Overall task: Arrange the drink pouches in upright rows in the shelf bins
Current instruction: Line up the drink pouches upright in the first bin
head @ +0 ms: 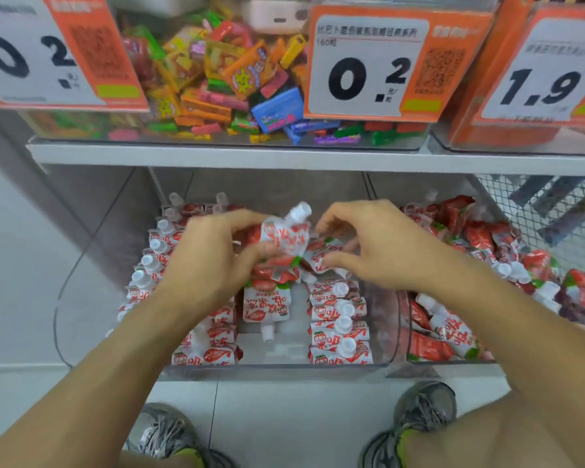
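Note:
A clear shelf bin point(284, 364) holds red-and-white strawberry drink pouches with white caps. Upright pouches form a row along its left side point(156, 251) and another along its right side point(338, 329). One pouch lies flat, cap toward me, in the middle point(265, 307). My left hand point(213, 255) grips a pouch point(286, 234) lifted above the middle pile, cap pointing up. My right hand point(382, 244) hovers beside it with curled fingers touching loose pouches point(321, 256) below; whether it pinches one is unclear.
A second bin point(399, 332) to the right holds a jumbled heap of the same pouches point(487, 244). The shelf above point(217, 155) carries a bin of mixed candy point(223, 79) and orange price signs point(368, 62). Wire mesh point(534, 204) stands at right. My shoes point(163, 430) are on the floor.

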Action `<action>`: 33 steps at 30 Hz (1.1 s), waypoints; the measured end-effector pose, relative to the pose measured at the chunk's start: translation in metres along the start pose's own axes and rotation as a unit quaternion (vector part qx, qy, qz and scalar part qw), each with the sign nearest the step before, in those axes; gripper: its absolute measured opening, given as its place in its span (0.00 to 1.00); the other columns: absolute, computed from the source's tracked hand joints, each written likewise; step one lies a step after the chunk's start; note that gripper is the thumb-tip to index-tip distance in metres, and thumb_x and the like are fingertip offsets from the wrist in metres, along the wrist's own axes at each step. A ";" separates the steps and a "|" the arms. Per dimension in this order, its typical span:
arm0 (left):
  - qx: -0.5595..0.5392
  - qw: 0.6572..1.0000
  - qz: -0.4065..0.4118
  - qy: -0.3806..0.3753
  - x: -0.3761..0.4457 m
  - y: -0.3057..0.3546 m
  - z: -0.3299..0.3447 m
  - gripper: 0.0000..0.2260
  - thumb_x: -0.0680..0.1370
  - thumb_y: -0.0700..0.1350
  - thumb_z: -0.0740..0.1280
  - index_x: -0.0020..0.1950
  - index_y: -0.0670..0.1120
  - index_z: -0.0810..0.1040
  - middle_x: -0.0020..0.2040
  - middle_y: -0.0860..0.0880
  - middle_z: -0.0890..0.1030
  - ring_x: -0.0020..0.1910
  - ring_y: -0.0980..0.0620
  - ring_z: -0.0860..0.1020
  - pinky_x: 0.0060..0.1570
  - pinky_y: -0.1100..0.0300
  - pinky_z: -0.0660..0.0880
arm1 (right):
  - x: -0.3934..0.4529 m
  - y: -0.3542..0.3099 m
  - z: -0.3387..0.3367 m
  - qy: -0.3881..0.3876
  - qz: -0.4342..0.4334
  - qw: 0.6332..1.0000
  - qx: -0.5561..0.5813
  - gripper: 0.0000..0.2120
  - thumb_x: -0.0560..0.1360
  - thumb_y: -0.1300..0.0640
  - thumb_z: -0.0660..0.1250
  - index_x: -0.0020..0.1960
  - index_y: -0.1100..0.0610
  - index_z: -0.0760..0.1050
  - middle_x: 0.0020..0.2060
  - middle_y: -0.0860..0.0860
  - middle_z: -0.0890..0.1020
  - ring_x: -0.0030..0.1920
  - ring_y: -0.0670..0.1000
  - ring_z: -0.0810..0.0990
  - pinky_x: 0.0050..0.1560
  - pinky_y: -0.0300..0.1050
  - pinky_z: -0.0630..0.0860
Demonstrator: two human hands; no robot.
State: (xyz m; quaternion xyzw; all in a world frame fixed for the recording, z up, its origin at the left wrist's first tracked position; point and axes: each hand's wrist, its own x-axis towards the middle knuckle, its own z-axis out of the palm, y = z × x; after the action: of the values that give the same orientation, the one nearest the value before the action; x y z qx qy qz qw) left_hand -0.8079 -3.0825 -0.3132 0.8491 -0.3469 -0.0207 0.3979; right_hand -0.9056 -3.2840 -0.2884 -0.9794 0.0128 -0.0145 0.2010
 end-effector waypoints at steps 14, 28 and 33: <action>0.064 0.996 -0.024 0.055 0.019 -0.033 -0.002 0.15 0.72 0.53 0.74 0.55 0.48 0.83 0.45 0.49 0.85 0.43 0.49 0.82 0.47 0.54 0.79 | 0.107 0.014 0.035 -0.345 0.057 0.904 -0.246 0.28 0.67 0.44 0.76 0.62 0.56 0.77 0.57 0.53 0.82 0.47 0.51 0.76 0.52 0.45 0.77; 0.020 0.998 -0.029 0.060 0.019 -0.025 0.006 0.13 0.74 0.52 0.72 0.54 0.46 0.81 0.43 0.50 0.85 0.41 0.53 0.82 0.44 0.53 0.81 | 0.091 -0.003 0.029 -0.450 0.108 0.875 -0.144 0.17 0.81 0.42 0.59 0.36 0.47 0.72 0.38 0.44 0.77 0.42 0.47 0.76 0.53 0.44 0.69; 0.003 0.998 -0.024 0.059 0.020 -0.023 0.010 0.14 0.74 0.50 0.72 0.58 0.47 0.80 0.49 0.50 0.84 0.48 0.52 0.82 0.51 0.56 0.79 | 0.084 -0.004 0.012 -0.392 0.063 0.894 -0.209 0.26 0.79 0.37 0.58 0.42 0.58 0.78 0.37 0.50 0.79 0.41 0.52 0.77 0.48 0.48 0.75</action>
State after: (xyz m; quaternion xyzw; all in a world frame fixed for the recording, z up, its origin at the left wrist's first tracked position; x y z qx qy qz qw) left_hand -0.7823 -3.0907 -0.3311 0.8581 -0.3023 0.0206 0.4145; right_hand -0.8216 -3.2782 -0.2959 -0.9220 -0.0025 0.3867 -0.0191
